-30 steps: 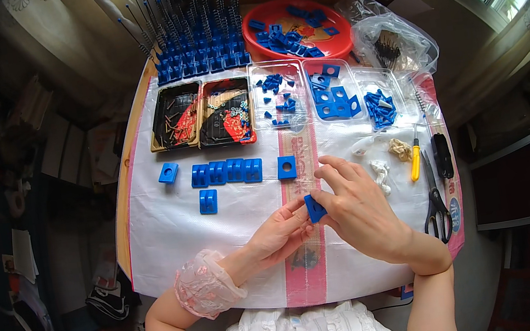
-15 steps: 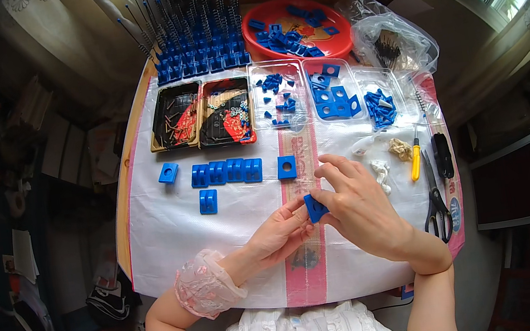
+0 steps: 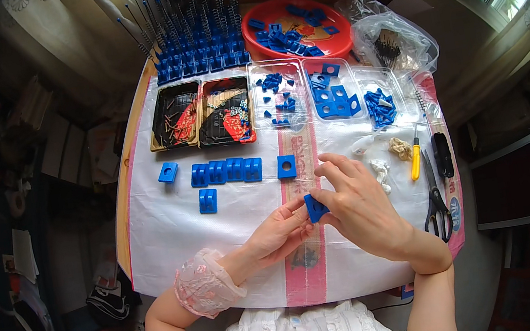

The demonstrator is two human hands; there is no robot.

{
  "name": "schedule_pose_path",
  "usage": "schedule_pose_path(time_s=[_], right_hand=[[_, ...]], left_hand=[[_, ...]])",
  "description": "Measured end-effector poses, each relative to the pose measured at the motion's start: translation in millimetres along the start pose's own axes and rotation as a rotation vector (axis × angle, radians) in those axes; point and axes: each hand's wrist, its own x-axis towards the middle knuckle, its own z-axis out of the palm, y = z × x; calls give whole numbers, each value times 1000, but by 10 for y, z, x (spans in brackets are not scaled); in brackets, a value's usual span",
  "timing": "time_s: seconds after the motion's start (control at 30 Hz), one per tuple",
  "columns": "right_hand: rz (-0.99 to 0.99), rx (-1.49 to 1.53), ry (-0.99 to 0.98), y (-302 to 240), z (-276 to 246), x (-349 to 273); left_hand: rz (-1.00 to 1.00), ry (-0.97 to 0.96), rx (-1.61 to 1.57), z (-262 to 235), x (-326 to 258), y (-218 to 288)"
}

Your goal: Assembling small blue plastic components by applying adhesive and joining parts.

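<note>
A small blue plastic part is held between both hands above the pink stripe of the table cover. My left hand pinches its left edge with thumb and fingers. My right hand grips it from the right, its back toward me, so some fingers are hidden. Just beyond lies a blue square plate with a round hole. To the left, a row of blue ribbed pieces lies on the cover, with one more ribbed piece nearer me and a single holed piece farther left.
Black trays hold screws and small metal parts; clear trays hold blue parts. Behind stand blue pieces with springs and rods and a red basin. At right lie a yellow-handled tool, black scissors and a black object.
</note>
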Motion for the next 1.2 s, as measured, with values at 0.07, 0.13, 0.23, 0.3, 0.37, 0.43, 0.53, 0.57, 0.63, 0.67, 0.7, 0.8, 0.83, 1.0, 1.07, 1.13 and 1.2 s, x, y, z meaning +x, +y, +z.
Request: schedule_pose_path(time_s=[0.07, 0.13, 0.23, 0.3, 0.37, 0.43, 0.53, 0.57, 0.63, 0.67, 0.7, 0.8, 0.83, 1.0, 1.07, 1.13, 1.2], right_hand=[[-3, -8, 4, 0, 5, 1], [-4, -12, 7, -1, 5, -2], [-4, -9, 8, 1, 3, -2], [-3, -7, 7, 2, 8, -2], [-7, -15, -3, -2, 8, 2], [-3, -14, -9, 0, 2, -4], [3, 8, -8, 9, 0, -4], [4, 17, -5, 12, 0, -4], [3, 17, -7, 17, 5, -3], [2, 9, -12, 22, 11, -2], [1, 1, -16, 25, 12, -2], [7, 12, -11, 15, 0, -2], [8, 22, -7, 18, 3, -1], [11, 26, 5, 33, 29, -4], [16, 32, -5, 33, 24, -4], [17, 37, -11, 31, 17, -1], [16, 41, -15, 28, 14, 0]], left_hand=[[-2, 3, -6, 0, -2, 2], [-1, -24, 3, -27, 1, -1], [-4, -13, 16, -19, 0, 7], [-4, -10, 17, -38, 9, 1], [-1, -2, 16, -41, 6, -3], [1, 10, 13, -28, 6, -6], [-3, -29, 8, -60, 15, -4], [-2, -28, 9, -58, 14, -3], [-1, -26, 12, -50, 11, -1], [-1, -29, 13, -44, 7, 0], [-1, -32, 15, -36, 3, 3], [9, -39, 24, -34, 11, -4], [14, -41, 28, -35, 13, -8], [11, -42, 44, -19, 9, 1], [10, -35, 55, -15, 8, 1], [9, -16, 71, -5, 3, 9], [8, -12, 67, -16, 6, 4]])
